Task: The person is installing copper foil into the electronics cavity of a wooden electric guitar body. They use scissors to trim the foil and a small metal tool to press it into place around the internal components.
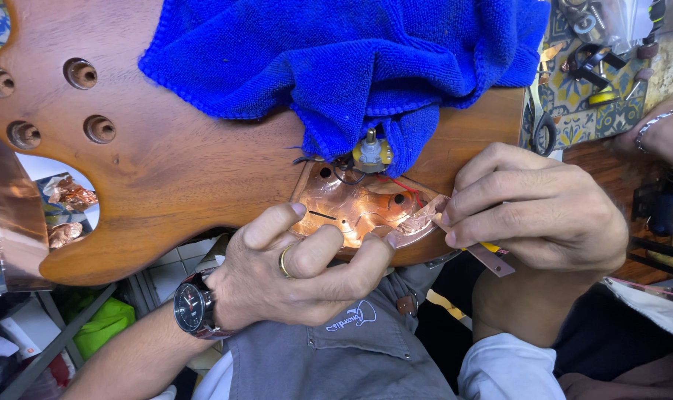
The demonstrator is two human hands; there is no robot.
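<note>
A brown wooden guitar body (166,170) lies across my lap with its back cavity (355,201) lined in shiny copper foil. My left hand (303,263), with a ring and a wristwatch, presses its index finger and thumb on the foil at the cavity's near edge. My right hand (533,211) pinches a crumpled strip of copper foil (419,222) at the cavity's right rim and also holds a yellow-handled tool (493,255) under the fingers. A small switch with wires (371,154) hangs out at the cavity's top.
A blue towel (344,52) covers the upper guitar body. Several drilled holes (81,74) sit at the left end. Copper sheet (3,215) and foil scraps (70,194) lie at left. Another person's wrist with a bracelet (658,122) and tools (592,67) are at right.
</note>
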